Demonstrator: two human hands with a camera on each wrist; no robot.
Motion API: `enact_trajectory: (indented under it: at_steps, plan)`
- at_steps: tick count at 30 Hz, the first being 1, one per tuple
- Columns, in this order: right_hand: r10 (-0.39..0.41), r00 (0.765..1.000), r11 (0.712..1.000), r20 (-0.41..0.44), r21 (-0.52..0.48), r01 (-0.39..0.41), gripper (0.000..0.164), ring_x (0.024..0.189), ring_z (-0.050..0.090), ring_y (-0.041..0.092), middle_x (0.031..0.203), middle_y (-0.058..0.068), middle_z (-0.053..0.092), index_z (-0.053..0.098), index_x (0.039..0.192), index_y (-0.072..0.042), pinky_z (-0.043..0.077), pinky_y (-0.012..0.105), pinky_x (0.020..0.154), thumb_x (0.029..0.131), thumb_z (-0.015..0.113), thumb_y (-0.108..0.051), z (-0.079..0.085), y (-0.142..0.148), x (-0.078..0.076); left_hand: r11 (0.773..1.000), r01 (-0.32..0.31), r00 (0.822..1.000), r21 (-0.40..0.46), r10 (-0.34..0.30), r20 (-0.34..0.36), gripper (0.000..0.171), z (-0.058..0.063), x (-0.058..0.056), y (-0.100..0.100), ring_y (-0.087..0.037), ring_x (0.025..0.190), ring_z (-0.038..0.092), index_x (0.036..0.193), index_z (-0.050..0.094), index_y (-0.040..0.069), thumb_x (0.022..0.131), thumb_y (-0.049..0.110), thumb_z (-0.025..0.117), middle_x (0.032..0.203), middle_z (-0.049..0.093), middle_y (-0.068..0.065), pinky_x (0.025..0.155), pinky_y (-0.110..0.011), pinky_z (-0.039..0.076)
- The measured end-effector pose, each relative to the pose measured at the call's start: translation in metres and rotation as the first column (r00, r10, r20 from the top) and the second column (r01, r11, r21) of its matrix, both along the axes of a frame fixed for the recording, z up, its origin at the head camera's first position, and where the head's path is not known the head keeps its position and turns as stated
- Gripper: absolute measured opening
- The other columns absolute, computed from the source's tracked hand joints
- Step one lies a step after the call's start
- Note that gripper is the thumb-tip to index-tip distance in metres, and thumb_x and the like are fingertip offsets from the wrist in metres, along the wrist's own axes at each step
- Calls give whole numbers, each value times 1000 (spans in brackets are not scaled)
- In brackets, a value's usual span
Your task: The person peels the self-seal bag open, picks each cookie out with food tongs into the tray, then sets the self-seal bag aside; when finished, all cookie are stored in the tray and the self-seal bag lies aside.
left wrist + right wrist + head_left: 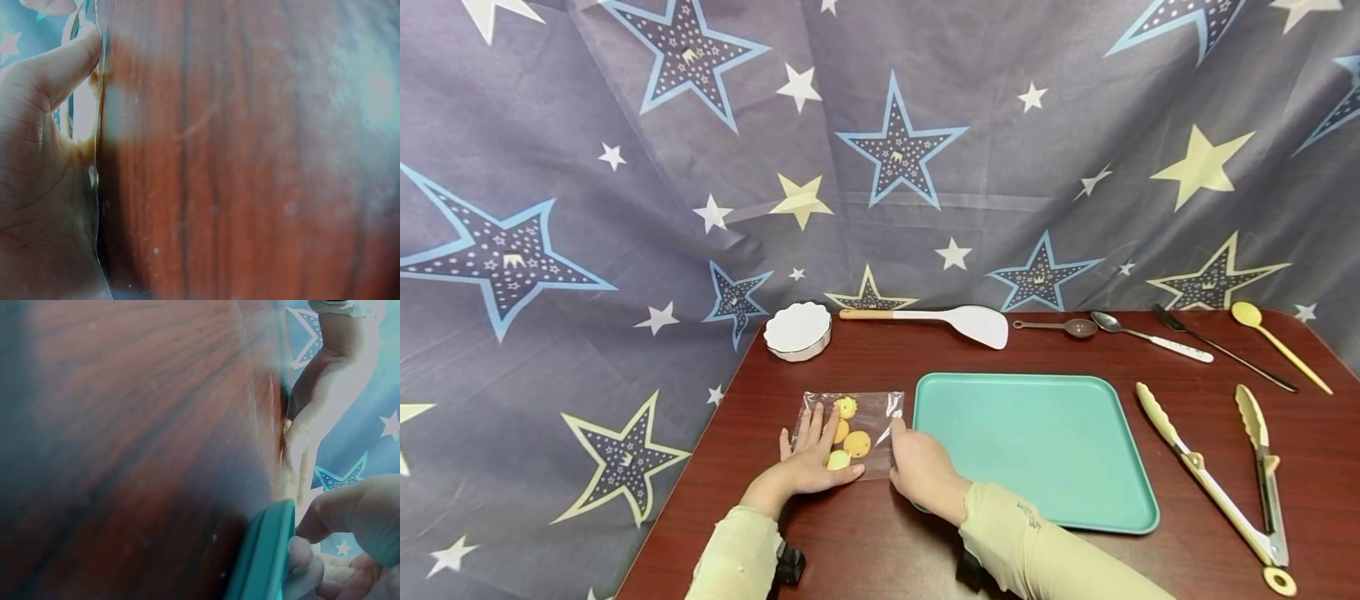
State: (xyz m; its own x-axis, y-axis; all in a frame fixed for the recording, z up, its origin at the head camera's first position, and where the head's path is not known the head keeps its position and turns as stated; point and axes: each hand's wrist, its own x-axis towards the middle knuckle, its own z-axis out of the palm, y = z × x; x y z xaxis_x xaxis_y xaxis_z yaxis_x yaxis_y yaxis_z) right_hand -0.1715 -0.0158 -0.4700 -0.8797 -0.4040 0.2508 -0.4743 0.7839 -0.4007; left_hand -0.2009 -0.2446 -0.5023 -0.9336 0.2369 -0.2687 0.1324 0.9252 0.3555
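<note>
Under L hand (811,460): unlabelled cookie bag (850,421)

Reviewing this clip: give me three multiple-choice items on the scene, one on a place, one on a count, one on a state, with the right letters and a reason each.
1. Where does the clear plastic bag of yellow cookies lie?
A. left of the teal rectangular plastic tray
B. on that tray
C. in the white fluted bowl

2. How many tongs lie right of the tray?
A. one
B. two
C. four

3. What is the left hand doing?
A. lifting the bag
B. pressing flat on the bag
C. resting on the tray

Answers: 1 A, the bag lies on the table beside the tray's left edge. 2 B, two pairs lie there. 3 B, straight fingers lie on the bag.
</note>
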Motion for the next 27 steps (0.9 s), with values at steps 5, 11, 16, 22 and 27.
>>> enact_trajectory:
  at_steps: [5,11,16,22,27]
  plan:
    - [-38,999,999,21,-32,38,41,61,62,27,68,7,59,52,103,2,50,39,52,70,76,-6,-2,-1,-2,1000,3,1000,6,-3,-7,117,-2,-1,0,-31,145,-21,157,-5,21,76,80,54,160,-17,-14,106,-67,-14]
    - [-28,998,1000,-59,3,28,32,57,61,25,62,6,57,55,99,1,49,37,49,73,73,-6,-6,-3,-5,1000,-2,1000,-6,2,-1,118,-6,-2,-1,-31,145,-22,157,-7,23,75,82,54,160,-18,-12,107,-66,-14]
    - [-1,997,1000,-76,-28,-1,25,59,61,26,64,5,55,54,93,-2,49,37,50,73,69,0,-8,-1,-6,1000,6,1000,-7,-6,-13,118,-8,-2,-2,-29,144,-23,156,-8,25,74,84,52,160,-18,-11,106,-67,-14]
    - [-13,997,998,-77,-69,7,36,64,63,27,70,8,59,57,106,4,50,38,54,72,69,1,-8,1,-3,1000,1,1000,26,-1,-14,119,-2,2,1,-30,145,-23,157,-4,21,74,81,55,161,-15,-14,106,-67,-15]
    - [-42,998,995,-49,-92,37,37,62,63,28,69,8,60,55,105,5,50,38,51,72,71,-1,-7,0,-5,999,2,1000,52,-1,-11,119,5,4,3,-30,145,-22,157,-2,19,74,80,57,161,-14,-16,105,-67,-16]
